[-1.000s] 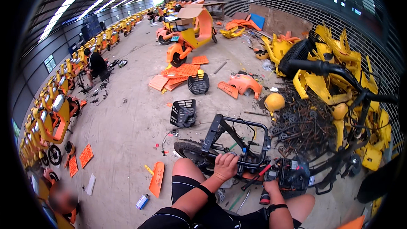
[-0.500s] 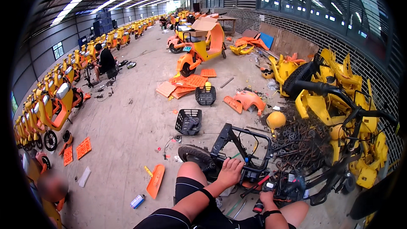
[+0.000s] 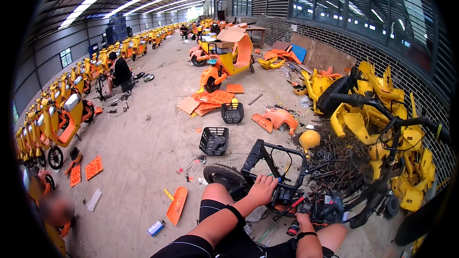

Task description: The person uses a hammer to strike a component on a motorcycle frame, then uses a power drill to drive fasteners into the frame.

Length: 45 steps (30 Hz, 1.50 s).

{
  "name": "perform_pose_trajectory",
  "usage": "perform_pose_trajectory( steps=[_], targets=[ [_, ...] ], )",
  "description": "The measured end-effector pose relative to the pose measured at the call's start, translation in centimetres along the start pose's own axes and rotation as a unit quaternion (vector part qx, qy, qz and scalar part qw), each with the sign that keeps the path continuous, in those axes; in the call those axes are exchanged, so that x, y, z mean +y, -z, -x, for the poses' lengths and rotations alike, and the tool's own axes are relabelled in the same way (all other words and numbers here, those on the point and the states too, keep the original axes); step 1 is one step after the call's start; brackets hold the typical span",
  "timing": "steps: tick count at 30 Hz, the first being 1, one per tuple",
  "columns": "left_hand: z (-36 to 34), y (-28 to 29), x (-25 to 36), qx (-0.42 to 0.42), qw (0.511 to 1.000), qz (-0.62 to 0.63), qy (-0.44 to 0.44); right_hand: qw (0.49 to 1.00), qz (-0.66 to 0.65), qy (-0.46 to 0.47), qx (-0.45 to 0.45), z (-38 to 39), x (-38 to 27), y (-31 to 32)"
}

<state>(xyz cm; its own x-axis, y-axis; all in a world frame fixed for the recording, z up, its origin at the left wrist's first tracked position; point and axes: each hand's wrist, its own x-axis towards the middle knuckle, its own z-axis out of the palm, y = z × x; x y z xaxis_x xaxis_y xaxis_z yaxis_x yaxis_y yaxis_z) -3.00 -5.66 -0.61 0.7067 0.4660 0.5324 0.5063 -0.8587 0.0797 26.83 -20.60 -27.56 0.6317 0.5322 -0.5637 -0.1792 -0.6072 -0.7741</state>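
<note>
In front of me a stripped black scooter frame [image 3: 273,165] lies on its side, with its rear wheel [image 3: 224,178] left of it. My left hand [image 3: 264,190] is closed over a bar of this frame, beside a small blue part. To its right, my right hand [image 3: 304,220] is low among dark parts, fingers curled; what they hold is hidden. A red-handled tool [image 3: 295,205] lies just above this hand, and a red-and-black cylindrical object [image 3: 293,229] is at its left. Farther right is a dark blue and red power tool [image 3: 336,205].
Handlebars [image 3: 400,123] rise at right, before a heap of yellow panels [image 3: 406,181]. Loose metal parts [image 3: 337,160] lie beyond the frame. Black baskets [image 3: 213,141] and orange panels [image 3: 177,205] lie on the floor. Parked scooters [image 3: 67,119] line the left; a person [image 3: 119,71] sits near them.
The view has shifted slightly. My left hand stays on the frame. My right hand has moved a little, staying low by the same parts.
</note>
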Motion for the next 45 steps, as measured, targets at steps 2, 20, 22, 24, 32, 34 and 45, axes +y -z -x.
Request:
perform_pose_trajectory(
  steps=[2, 20, 22, 24, 32, 34, 45],
  targets=[
    [0.4, 0.8, -0.6, -0.057, 0.998, -0.009, 0.008, 0.999, -0.024, -0.016, -0.024, 1.6, -1.1, -1.3],
    [-8.5, 0.7, -4.3, -0.462, 0.874, 0.116, 0.097, 0.997, 0.065, -0.007, 0.048, 5.9, -2.8, -0.5],
    [-8.0, -0.2, -5.1, -0.455, 0.875, 0.129, 0.103, 0.973, 0.203, 0.041, 0.102, 7.1, -3.8, -0.1],
    [-8.6, -0.1, -4.7, -0.456, 0.873, 0.141, 0.103, 0.941, 0.317, 0.034, 0.116, 7.8, -4.7, 1.2],
    [-8.6, -0.5, -5.3, -0.445, 0.875, 0.158, 0.104, 0.895, 0.443, -0.007, 0.056, 10.6, -7.8, 4.0],
    [-8.8, -0.2, -5.1, -0.448, 0.871, 0.165, 0.116, 0.896, 0.441, -0.009, 0.05, 11.2, -8.4, 4.1],
    [-9.3, 1.1, -4.2, -0.425, 0.886, 0.142, 0.122, 0.773, 0.508, 0.102, 0.366, 8.8, -7.4, 4.1]
  ],
)
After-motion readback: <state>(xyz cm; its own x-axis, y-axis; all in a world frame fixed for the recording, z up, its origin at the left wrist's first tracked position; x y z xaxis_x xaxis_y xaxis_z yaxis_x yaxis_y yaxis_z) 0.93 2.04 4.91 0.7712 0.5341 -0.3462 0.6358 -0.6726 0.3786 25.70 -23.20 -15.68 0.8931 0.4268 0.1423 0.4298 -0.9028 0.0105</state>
